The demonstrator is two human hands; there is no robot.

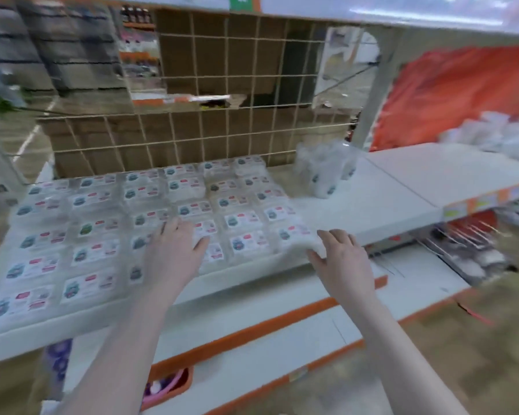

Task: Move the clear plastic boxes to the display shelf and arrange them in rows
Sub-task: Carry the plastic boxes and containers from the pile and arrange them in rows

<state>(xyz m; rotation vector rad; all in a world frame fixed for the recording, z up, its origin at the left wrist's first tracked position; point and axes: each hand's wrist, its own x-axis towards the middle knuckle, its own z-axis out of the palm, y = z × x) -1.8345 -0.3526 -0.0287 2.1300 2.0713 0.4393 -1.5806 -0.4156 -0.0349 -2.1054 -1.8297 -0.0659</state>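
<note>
Looks mostly done: the clear boxes (pixel 150 217) sit in neat rows across the shelf (pixel 372 202), left hand (pixel 174 253) flat and relaxed on them, right hand (pixel 339 259) touching the 3 o'clock end box with loose fingers, only a clump of cups (pixel 327 172) at 1 o'clock unsorted.

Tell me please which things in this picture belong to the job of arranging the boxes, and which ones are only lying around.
Belonging to the job:
clear plastic boxes, in rows
display shelf
left hand, resting on the boxes
right hand, at the rightmost front box

Only lying around:
clear cups
orange sheet
wire grid
pink basket
</note>
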